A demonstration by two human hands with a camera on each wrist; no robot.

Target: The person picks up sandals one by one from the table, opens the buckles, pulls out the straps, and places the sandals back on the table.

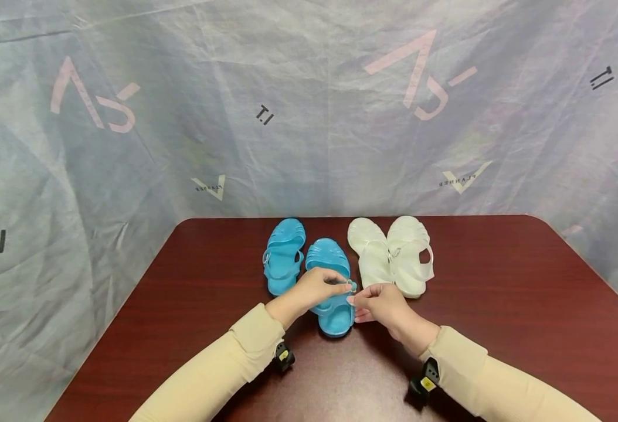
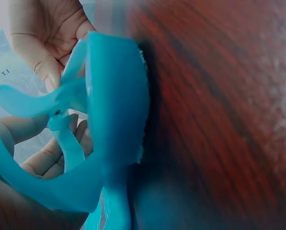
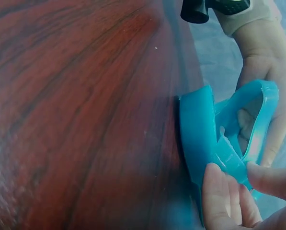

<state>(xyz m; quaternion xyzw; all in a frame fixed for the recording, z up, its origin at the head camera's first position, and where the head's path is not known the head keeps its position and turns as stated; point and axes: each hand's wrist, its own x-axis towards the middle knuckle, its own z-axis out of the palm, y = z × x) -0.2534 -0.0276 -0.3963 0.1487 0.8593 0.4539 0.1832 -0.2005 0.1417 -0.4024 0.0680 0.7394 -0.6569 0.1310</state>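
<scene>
A blue jelly sandal (image 1: 335, 323) stands sole down on the table, toe pointing away, between my hands. My left hand (image 1: 314, 287) reaches across it from the left and pinches the ankle strap near its small buckle (image 1: 352, 286) on the sandal's right side. From the right, my right hand (image 1: 385, 303) pinches the strap's side with thumb and fingers, close to the left fingertips. The left wrist view shows the heel (image 2: 116, 100) close up, with the strap looping off to one side. In the right wrist view the right fingers (image 3: 217, 191) lie against the sandal's side.
A second blue sandal (image 1: 284, 264) stands to the left, toe away. Behind my right hand is a pair of off-white sandals (image 1: 410, 264), side by side. The dark red wooden table (image 1: 499, 281) ends at a hanging grey printed cloth (image 1: 309, 152).
</scene>
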